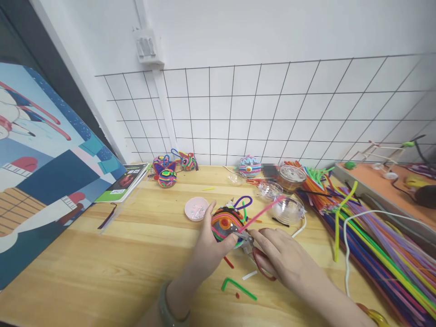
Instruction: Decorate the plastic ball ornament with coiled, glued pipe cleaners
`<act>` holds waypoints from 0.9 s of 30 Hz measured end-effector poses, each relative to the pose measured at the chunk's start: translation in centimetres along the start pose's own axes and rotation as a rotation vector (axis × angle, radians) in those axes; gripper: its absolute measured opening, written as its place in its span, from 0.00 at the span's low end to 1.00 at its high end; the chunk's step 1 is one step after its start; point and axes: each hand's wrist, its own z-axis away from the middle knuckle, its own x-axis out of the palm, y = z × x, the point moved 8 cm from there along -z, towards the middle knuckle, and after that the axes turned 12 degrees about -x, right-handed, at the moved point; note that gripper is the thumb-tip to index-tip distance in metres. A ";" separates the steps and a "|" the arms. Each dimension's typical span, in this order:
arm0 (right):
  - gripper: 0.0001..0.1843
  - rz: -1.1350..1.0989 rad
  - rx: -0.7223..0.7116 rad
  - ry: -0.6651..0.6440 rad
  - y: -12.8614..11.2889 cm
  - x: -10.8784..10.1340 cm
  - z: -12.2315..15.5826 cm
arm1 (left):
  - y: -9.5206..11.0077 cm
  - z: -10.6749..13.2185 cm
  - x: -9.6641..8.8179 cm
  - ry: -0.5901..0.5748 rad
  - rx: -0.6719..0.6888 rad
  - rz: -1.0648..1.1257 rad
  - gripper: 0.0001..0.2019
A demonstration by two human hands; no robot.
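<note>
My left hand [208, 245] clasps the striped multicoloured ball [225, 222] above the pale wooden tabletop [136, 263], thumb pressing its near side. My right hand [286, 254] grips red-handled metal scissors [250, 239], blades at the fuzzy pink stem [260, 214]'s lower end. My widest room runs leftward to the blue illustrated board [61, 168]; clear plastic domes [288, 209] and bundled multicoloured fuzzy stems [368, 245] crowd my right.

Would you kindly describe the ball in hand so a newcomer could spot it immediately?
Over the wooden table, find the left hand. It holds a striped ball with an orange eye-like disc. Unlike the patterned balls farther back, it is held, beside scissors.
</note>
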 end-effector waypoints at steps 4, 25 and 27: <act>0.13 0.021 -0.011 -0.012 -0.1 0.2 0.0 | -0.1 0.0 -0.1 -0.002 0.010 -0.022 0.45; 0.13 0.058 -0.019 0.039 -0.2 0.0 -0.2 | -0.4 0.1 0.2 -0.028 -0.035 -0.063 0.43; 0.11 0.053 -0.022 0.040 -0.2 0.0 -0.2 | -0.4 0.1 0.1 -0.014 -0.028 -0.096 0.42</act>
